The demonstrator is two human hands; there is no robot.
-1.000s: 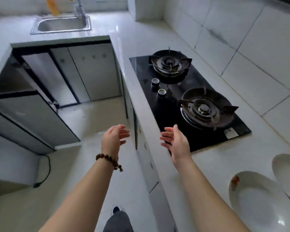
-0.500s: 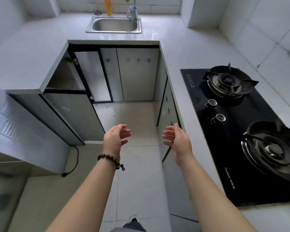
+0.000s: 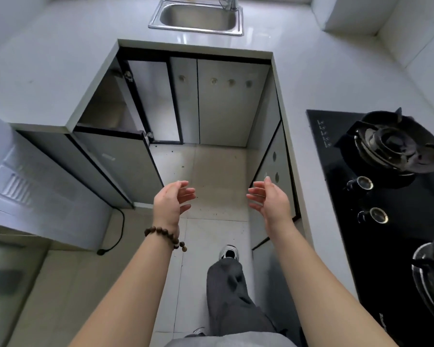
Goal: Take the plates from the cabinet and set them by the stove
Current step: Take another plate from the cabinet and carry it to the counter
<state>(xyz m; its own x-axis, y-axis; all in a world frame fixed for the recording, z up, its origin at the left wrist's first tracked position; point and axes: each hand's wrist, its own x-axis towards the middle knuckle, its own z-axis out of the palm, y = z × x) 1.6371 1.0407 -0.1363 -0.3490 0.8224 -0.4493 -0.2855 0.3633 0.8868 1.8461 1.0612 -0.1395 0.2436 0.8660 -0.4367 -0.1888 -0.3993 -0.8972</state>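
Grey metal box (image 3: 23, 186) at far left, cable (image 3: 115, 236) trailing down to the floor (image 3: 211, 171). Just right of it, an open cabinet (image 3: 105, 113) under the pale desk (image 3: 35, 66), door (image 3: 115, 159) swung outward, likely left that way for reaching in; inside too dark and shallow in view to tell what it holds. No plates visible anywhere, so cannot tell whether any wait in that cabinet or sit out of view. Further back, steel sink (image 3: 198, 17) set into the desk.

Nearer the middle, left hand (image 3: 172, 204) raised over the floor, bead bracelet (image 3: 166, 236) at the wrist, fingers (image 3: 187, 192) loosely spread and curled inward, holding nothing. Below, one trouser leg (image 3: 228, 296) and a shoe (image 3: 228, 252) stepping forward. Then right hand (image 3: 271, 201), palm facing its partner, likewise half open and empty, close in front of the closed doors (image 3: 273, 166) under the stove side but not touching them. Palms turned toward each other with a gap between, seemingly shaped ready to take a wide round thing by its edges.

Far right, black stove (image 3: 336, 196) sunk into the desk, two knobs (image 3: 363, 182) toward its front edge, a burner (image 3: 391, 144) behind them and another cut off at the frame's edge. Probably mid-walk toward the open cabinet, fetching step not yet begun
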